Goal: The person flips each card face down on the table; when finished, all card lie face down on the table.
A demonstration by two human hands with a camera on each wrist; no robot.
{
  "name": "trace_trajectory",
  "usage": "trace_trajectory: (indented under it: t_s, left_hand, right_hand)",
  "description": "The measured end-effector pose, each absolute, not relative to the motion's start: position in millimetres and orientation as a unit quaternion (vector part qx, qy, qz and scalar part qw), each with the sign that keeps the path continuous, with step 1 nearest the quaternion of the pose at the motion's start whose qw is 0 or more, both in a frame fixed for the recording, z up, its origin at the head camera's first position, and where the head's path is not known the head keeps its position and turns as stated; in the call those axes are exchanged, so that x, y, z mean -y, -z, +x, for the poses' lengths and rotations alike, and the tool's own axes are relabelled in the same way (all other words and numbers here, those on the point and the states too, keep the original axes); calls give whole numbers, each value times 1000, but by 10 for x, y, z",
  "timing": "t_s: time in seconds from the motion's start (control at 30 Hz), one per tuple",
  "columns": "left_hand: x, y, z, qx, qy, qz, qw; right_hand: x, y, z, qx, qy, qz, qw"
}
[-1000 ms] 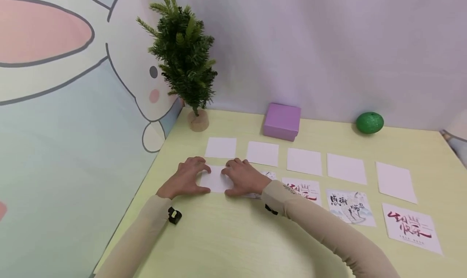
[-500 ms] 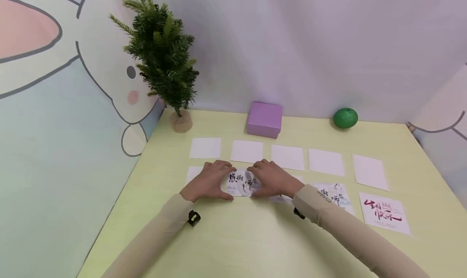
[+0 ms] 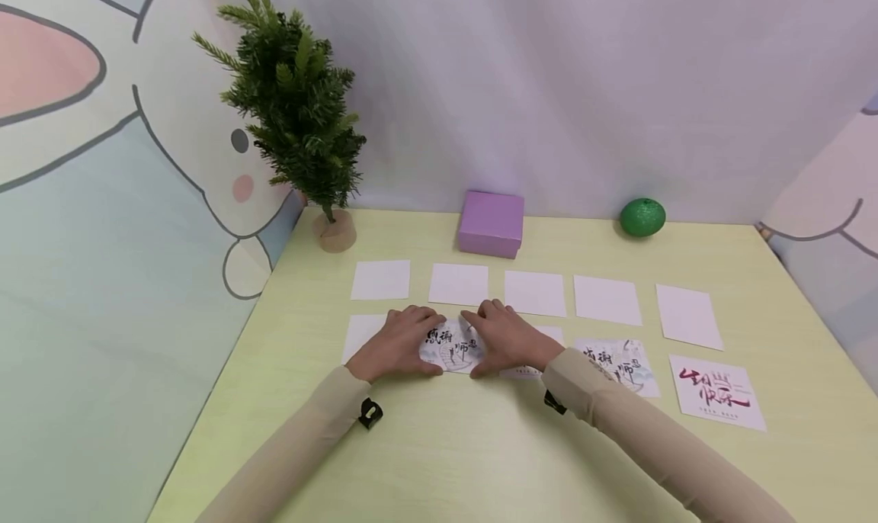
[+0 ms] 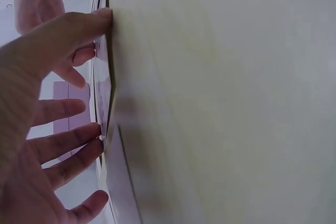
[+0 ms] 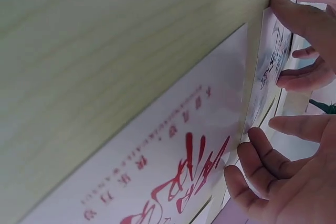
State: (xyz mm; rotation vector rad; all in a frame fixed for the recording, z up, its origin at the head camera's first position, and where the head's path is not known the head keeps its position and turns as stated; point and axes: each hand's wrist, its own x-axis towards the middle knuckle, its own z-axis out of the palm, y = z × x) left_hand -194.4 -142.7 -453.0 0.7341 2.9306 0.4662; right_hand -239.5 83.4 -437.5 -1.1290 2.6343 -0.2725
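A card with black brush lettering (image 3: 454, 346) lies face up in the front row on the yellow-green table (image 3: 439, 462). My left hand (image 3: 394, 346) touches its left side and my right hand (image 3: 511, 338) its right side, thumbs at the near edge and fingertips at the far edge. The left wrist view shows the left hand (image 4: 37, 150) spread, its thumb on the card's thin edge (image 4: 102, 93). In the right wrist view the right hand (image 5: 283, 177) has relaxed fingers beside that card (image 5: 270, 72). A card with red lettering (image 5: 173, 171) lies partly under the right wrist.
Five blank white cards (image 3: 535, 293) form the back row. The front row also holds a white card (image 3: 358, 332), another black-lettered card (image 3: 617, 363) and a red-lettered card (image 3: 713, 392). Behind stand a small tree (image 3: 295, 119), a purple box (image 3: 490, 222) and a green ball (image 3: 642, 217).
Both hands have moved right from the blank white card at the left end to the black-lettered card beside it. The head view has swung right.
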Motion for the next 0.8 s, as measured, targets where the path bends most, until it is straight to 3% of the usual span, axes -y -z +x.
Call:
trace_trajectory:
  t_s: [0.47, 0.8]
  left_hand:
    - [1433, 4526, -1946, -959, -155, 233, 36]
    - [1436, 4547, -1945, -961, -152, 227, 34]
  right_hand:
    - [-802, 4423, -2397, -906, 99, -390, 128]
    - [-806, 4450, -2343, -905, 74, -408, 92]
